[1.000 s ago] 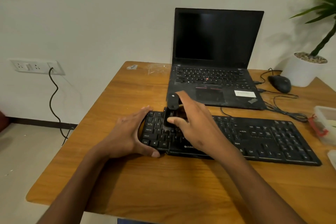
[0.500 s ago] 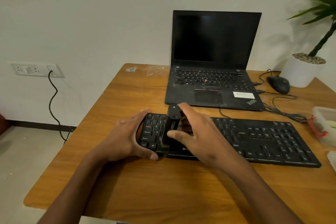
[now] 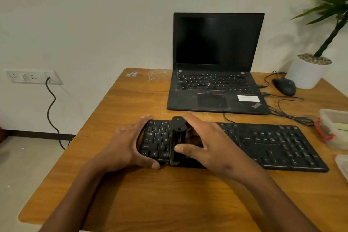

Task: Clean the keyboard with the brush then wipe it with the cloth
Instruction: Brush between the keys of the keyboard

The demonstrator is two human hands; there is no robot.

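The brush [image 3: 178, 141] has slid toward the near edge, pinched in the right hand [image 3: 205, 143], while the left hand [image 3: 128, 147], fingers curled around the keyboard [image 3: 273, 143] end, steadies it.

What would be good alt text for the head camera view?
The right hand holds a black brush on the left part of a black keyboard, whose left end the left hand grips, on a wooden table before an open laptop.

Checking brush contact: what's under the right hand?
The black brush lies across the left keys of the flat black keyboard, held by the right hand. The keys beneath the palm are covered. The left hand grips the keyboard's left end.
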